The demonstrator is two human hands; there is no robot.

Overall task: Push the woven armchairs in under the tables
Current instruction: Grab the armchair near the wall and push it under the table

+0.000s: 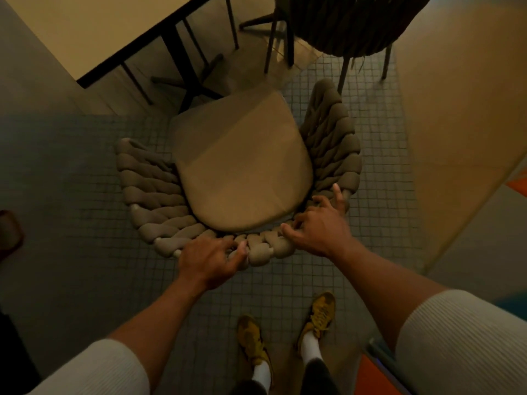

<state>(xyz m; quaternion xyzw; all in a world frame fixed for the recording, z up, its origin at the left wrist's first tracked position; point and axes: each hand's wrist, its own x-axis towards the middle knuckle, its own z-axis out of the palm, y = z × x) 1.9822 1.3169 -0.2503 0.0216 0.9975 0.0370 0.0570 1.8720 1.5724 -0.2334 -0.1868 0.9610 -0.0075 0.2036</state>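
A woven armchair with thick braided grey-brown rope and a tan seat cushion stands on the tiled floor right in front of me. My left hand grips the top of its backrest, fingers curled over the braid. My right hand holds the backrest further right, fingers over the rim and one finger pointing out. The table with a pale top and dark edge is at the upper left; the chair's front edge lies near the table's dark legs.
A second woven armchair stands at the top right, its thin dark legs close to the first chair's right arm. A pale wall runs along the right. My feet in yellow shoes stand behind the chair.
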